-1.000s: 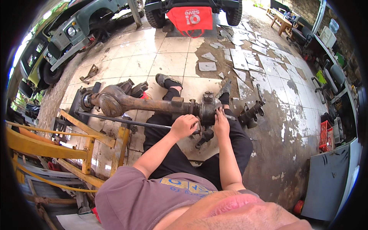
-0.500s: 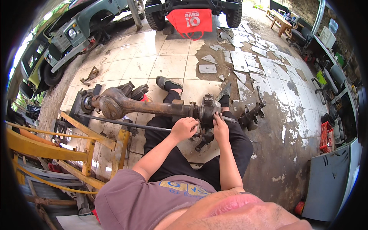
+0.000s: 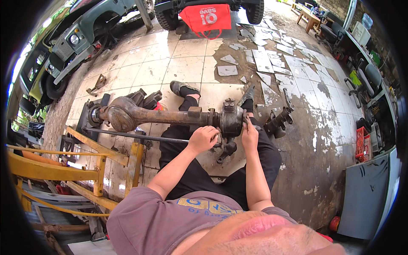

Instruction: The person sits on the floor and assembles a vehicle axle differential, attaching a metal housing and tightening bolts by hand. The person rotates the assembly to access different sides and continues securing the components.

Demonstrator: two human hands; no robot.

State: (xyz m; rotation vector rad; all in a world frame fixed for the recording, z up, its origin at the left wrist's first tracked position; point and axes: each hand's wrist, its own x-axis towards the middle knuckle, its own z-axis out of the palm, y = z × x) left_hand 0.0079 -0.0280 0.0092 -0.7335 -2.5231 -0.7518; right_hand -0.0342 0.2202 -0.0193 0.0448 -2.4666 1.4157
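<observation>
Seated on the floor [image 3: 187,63] with the axle [image 3: 165,115] across our legs, we curl our left hand [image 3: 203,138] around the knuckle's [image 3: 231,121] underside and press our right hand [image 3: 250,135], fingers together, against its side, the knuckle not yet off.

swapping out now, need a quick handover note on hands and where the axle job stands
Left hand: fingers curled on the underside of the knuckle end of the rusty brown steel axle housing.
Right hand: pressed against that end's right side.
The axle lies across the person's legs on the tiled floor; a thin dark steel rod runs beneath it.
A dark detached hub part lies right of it.
Done or left: cannot tell.
</observation>
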